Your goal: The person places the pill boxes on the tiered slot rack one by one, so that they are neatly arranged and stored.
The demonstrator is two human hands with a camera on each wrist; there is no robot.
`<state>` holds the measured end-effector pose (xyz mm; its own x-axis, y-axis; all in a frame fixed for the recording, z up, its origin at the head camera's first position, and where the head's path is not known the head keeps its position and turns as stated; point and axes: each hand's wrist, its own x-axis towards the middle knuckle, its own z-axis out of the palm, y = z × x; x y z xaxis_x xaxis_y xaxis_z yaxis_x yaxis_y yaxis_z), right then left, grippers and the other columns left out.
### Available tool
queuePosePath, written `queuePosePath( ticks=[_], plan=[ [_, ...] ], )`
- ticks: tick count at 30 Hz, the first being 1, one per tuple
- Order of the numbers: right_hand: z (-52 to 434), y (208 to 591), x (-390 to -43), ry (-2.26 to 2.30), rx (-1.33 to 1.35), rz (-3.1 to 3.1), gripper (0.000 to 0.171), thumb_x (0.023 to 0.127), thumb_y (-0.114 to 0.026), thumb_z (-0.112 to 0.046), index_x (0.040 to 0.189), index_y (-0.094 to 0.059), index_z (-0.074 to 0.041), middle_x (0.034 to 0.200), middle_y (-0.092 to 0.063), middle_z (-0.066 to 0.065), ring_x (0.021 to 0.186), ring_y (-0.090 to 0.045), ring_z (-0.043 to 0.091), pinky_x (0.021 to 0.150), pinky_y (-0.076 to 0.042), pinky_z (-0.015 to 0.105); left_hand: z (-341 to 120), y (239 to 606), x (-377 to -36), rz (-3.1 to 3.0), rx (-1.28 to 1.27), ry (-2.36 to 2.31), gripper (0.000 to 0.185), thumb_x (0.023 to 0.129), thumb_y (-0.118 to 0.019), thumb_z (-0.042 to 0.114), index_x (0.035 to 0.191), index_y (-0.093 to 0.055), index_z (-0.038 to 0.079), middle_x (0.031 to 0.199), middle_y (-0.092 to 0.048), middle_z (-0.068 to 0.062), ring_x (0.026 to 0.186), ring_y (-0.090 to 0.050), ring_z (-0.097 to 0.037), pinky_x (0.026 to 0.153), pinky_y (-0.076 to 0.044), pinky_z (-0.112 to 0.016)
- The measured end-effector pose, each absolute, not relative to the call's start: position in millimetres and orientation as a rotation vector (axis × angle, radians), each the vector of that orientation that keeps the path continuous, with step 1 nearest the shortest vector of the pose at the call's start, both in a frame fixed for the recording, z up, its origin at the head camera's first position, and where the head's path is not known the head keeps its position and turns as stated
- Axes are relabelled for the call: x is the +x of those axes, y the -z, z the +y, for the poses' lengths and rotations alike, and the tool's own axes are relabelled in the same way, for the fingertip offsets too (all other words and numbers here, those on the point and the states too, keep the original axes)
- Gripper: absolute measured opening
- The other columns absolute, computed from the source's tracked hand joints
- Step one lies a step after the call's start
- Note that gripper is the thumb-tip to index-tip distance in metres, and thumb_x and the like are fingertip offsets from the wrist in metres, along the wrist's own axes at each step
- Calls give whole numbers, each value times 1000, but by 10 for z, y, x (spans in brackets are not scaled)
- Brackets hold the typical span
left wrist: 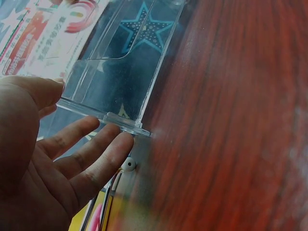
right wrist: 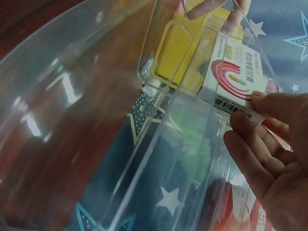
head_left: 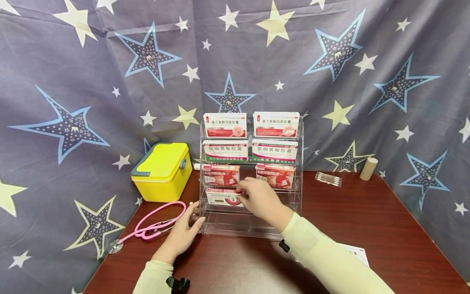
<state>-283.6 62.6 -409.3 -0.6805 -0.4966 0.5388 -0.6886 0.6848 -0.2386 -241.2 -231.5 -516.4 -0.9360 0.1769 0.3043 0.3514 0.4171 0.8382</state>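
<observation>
A clear tiered display rack (head_left: 242,228) stands on the table with medicine boxes on its upper tiers. My right hand (head_left: 262,202) pinches the right end of a white medicine box (head_left: 220,198) with a red arc print, at the left of the fourth tier. In the right wrist view, thumb and fingers hold that box (right wrist: 236,72) by its barcode end. At the rack's left side my left hand (head_left: 183,232) touches the edge; the left wrist view shows its fingers (left wrist: 103,161) fairly straight and spread along the clear side panel.
Left of the rack stand a yellow case (head_left: 161,173) and a pink stethoscope (head_left: 141,226). A white box (head_left: 356,253) lies partly behind my right sleeve. Farther right are a packet of swabs (head_left: 328,179) and a beige roll (head_left: 369,169). A starry curtain (head_left: 235,53) hangs behind.
</observation>
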Motion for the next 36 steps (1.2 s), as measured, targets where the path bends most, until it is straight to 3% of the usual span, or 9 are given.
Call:
queuePosePath(
  ticks=[7, 24, 36],
  plan=[
    [525, 4156, -2845, -613, 938, -2495, 13, 89, -86, -21, 96, -76, -18, 91, -68, -8, 77, -63, 5, 71, -55, 27, -2312, 5179, -2432, -2492, -491, 1493, 53, 104, -67, 13, 153, -49, 20, 129, -65, -14, 105, -66, -27, 82, -59, -35],
    [547, 4248, -2852, -641, 925, -2503, 13, 90, -85, -21, 97, -74, -18, 91, -60, -9, 80, -66, 5, 72, -57, 25, -2320, 5177, -2417, -2507, -459, 1530, 53, 104, -67, 16, 154, -48, 21, 130, -64, -14, 106, -66, -28, 78, -59, -29],
    [639, 4158, -2788, -685, 933, -2497, 16, 89, -85, -18, 99, -74, -15, 94, -63, -5, 82, -69, 5, 73, -57, 24, -2322, 5178, -2419, -2491, -478, 1544, 53, 104, -67, 16, 154, -48, 20, 131, -64, -14, 107, -66, -30, 78, -59, -29]
  ],
)
